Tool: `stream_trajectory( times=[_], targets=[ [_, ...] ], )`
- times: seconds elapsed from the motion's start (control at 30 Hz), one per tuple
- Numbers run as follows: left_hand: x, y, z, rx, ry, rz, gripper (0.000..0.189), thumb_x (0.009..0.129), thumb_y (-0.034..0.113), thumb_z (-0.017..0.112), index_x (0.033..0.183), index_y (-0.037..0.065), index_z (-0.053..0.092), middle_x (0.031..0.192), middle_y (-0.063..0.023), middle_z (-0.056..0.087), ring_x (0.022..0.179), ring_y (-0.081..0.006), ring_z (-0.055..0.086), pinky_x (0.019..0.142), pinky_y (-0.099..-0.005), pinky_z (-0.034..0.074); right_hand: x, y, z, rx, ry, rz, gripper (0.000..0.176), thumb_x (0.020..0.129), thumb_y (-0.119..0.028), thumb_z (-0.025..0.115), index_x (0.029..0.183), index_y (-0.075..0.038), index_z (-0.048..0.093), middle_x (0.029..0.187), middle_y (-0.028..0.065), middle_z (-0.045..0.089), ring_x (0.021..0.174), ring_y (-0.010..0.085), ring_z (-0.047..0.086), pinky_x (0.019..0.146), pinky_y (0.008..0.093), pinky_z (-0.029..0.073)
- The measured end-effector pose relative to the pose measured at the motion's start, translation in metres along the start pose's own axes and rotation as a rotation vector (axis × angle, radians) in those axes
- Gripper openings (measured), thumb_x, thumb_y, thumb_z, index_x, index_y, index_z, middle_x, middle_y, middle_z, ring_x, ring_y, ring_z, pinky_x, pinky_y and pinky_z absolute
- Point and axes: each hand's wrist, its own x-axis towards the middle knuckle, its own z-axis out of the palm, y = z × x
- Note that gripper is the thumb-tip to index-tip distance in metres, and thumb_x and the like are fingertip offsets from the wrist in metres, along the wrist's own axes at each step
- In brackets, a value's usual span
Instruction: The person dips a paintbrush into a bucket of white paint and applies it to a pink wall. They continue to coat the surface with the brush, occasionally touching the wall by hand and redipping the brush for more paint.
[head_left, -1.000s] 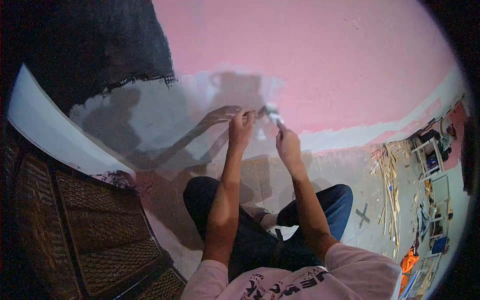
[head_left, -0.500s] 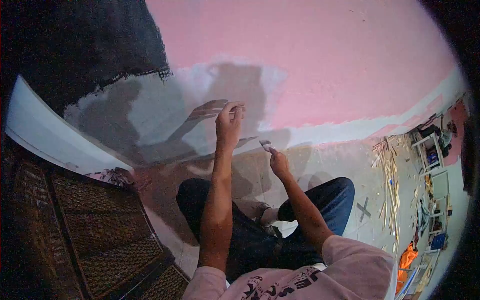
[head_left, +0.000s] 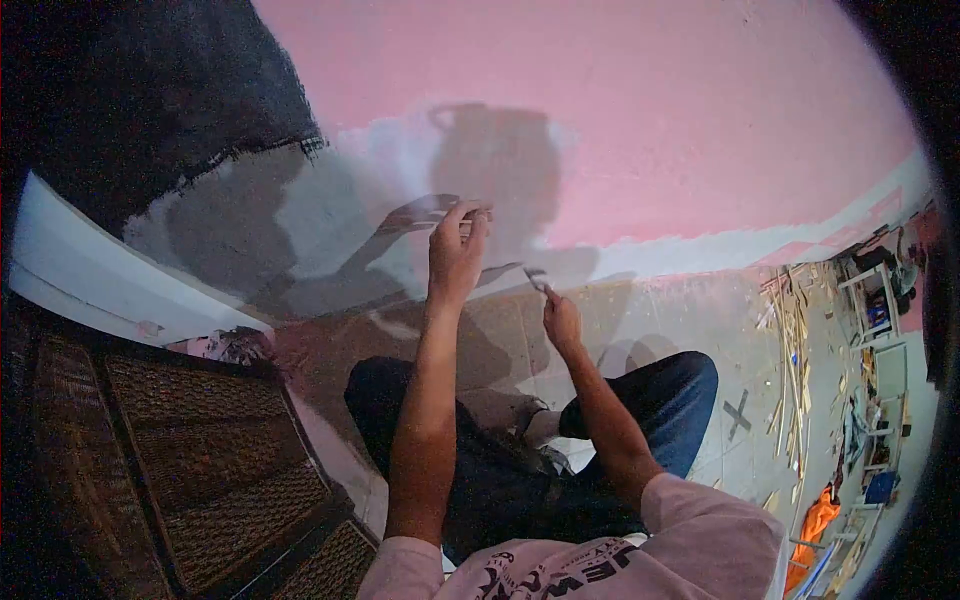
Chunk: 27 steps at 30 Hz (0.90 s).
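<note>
My left hand (head_left: 457, 255) is raised in front of the lower wall, its fingers loosely bent and slightly apart, with nothing visible in them. Its shadow falls on the wall to the left. In my right hand (head_left: 562, 322) is a small paintbrush (head_left: 537, 280), gripped by the handle with the bristles tipped up and left, close to the foot of the wall. The wall (head_left: 650, 120) is pink above, with a whitish band along the bottom. A pale grey patch lies left of my left hand, under a black painted area (head_left: 200, 90).
A dark woven-panel piece of furniture (head_left: 215, 440) stands at the left beside a white curved edge (head_left: 110, 275). My bent legs (head_left: 655, 400) are on the tiled floor. Wood strips (head_left: 793, 350), an orange cloth (head_left: 815, 525) and small shelves lie to the right.
The brush has turned more upright and moved slightly right with my right hand. My left hand stays nearly in place. The view has shifted a little, and the head shadow sits higher and farther right.
</note>
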Motion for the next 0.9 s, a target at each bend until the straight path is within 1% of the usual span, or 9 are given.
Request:
stream_trajectory(
  times=[0.1, 0.23, 0.33, 0.47, 0.57, 0.67, 0.77, 0.8, 0.9],
  targets=[
    [0.0, 0.0, -0.003, 0.051, -0.027, 0.03, 0.023, 0.101, 0.017, 0.056, 0.113, 0.0, 0.068, 0.103, -0.015, 0.074, 0.098, -0.0263, 0.072, 0.087, -0.0371, 0.054, 0.044, -0.028, -0.029, 0.069, 0.448, -0.289, 0.046, 0.098, -0.009, 0.057, 0.144, -0.013, 0.06, 0.086, 0.0272, 0.063, 0.074, 0.0436, 0.062, 0.069, 0.0502, 0.051],
    [-0.002, 0.0, 0.001, 0.103, 0.004, 0.004, 0.023, 0.1, 0.017, 0.057, 0.111, 0.0, 0.068, 0.103, -0.0155, 0.074, 0.1, -0.0276, 0.072, 0.088, -0.0376, 0.054, -0.008, -0.085, -0.103, 0.107, 0.533, -0.284, 0.056, 0.092, -0.003, 0.061, 0.146, -0.013, 0.058, 0.077, 0.0181, 0.056, 0.067, 0.0358, 0.058, 0.063, 0.0456, 0.049],
    [0.006, -0.013, 0.003, 0.064, -0.047, 0.025, 0.021, 0.103, 0.015, 0.057, 0.114, 0.001, 0.068, 0.106, -0.0126, 0.074, 0.101, -0.0216, 0.071, 0.09, -0.034, 0.055, -0.042, -0.075, -0.105, 0.176, 0.383, -0.187, 0.062, 0.089, -0.002, 0.063, 0.149, -0.017, 0.056, 0.077, 0.0173, 0.055, 0.067, 0.0344, 0.057, 0.065, 0.0446, 0.049],
    [0.005, -0.007, 0.005, 0.087, -0.068, 0.028, 0.021, 0.102, 0.015, 0.057, 0.114, 0.002, 0.068, 0.105, -0.0131, 0.074, 0.101, -0.0233, 0.071, 0.089, -0.035, 0.054, -0.023, -0.089, -0.132, 0.134, 0.375, -0.162, 0.055, 0.096, 0.002, 0.058, 0.148, -0.016, 0.057, 0.075, 0.0149, 0.054, 0.067, 0.0249, 0.056, 0.067, 0.0359, 0.05],
    [-0.004, -0.006, 0.002, 0.076, -0.048, 0.032, 0.02, 0.1, 0.015, 0.058, 0.111, 0.002, 0.068, 0.103, -0.0144, 0.073, 0.099, -0.0272, 0.071, 0.086, -0.0388, 0.054, -0.009, -0.149, -0.193, 0.332, 0.645, -0.38, 0.058, 0.097, 0.005, 0.056, 0.151, -0.013, 0.052, 0.079, 0.0143, 0.052, 0.069, 0.0248, 0.055, 0.068, 0.0362, 0.049],
    [-0.004, -0.002, -0.001, 0.099, -0.028, 0.046, 0.019, 0.1, 0.015, 0.059, 0.111, 0.001, 0.068, 0.103, -0.0139, 0.073, 0.098, -0.0272, 0.071, 0.085, -0.0389, 0.055, -0.001, -0.163, -0.2, 0.347, 0.683, -0.419, 0.058, 0.097, 0.006, 0.054, 0.152, -0.01, 0.049, 0.081, 0.0142, 0.051, 0.072, 0.0237, 0.054, 0.068, 0.0361, 0.049],
    [-0.003, -0.004, -0.001, 0.141, -0.039, 0.029, 0.02, 0.1, 0.015, 0.059, 0.111, 0.001, 0.068, 0.104, -0.0132, 0.073, 0.097, -0.0271, 0.071, 0.084, -0.0376, 0.055, 0.029, -0.099, -0.103, 0.075, 0.527, -0.343, 0.059, 0.098, -0.001, 0.053, 0.154, -0.016, 0.046, 0.087, 0.0221, 0.062, 0.076, 0.0402, 0.061, 0.067, 0.049, 0.05],
    [-0.002, -0.005, 0.0, 0.155, -0.038, 0.045, 0.02, 0.1, 0.015, 0.059, 0.111, 0.001, 0.068, 0.104, -0.0132, 0.073, 0.097, -0.027, 0.071, 0.083, -0.0371, 0.055, 0.03, -0.077, -0.065, -0.092, 0.355, -0.124, 0.062, 0.096, -0.004, 0.053, 0.155, -0.021, 0.044, 0.087, 0.0224, 0.064, 0.075, 0.0418, 0.062, 0.067, 0.0507, 0.051],
    [0.0, -0.007, -0.001, 0.116, -0.045, 0.09, 0.021, 0.1, 0.015, 0.059, 0.112, 0.001, 0.069, 0.104, -0.014, 0.072, 0.097, -0.0275, 0.071, 0.082, -0.0366, 0.056, 0.029, 0.073, 0.079, -0.125, 0.067, -0.287, 0.049, 0.093, -0.004, 0.052, 0.139, -0.019, 0.058, 0.09, 0.024, 0.069, 0.078, 0.0442, 0.068, 0.072, 0.055, 0.054]
  ],
)
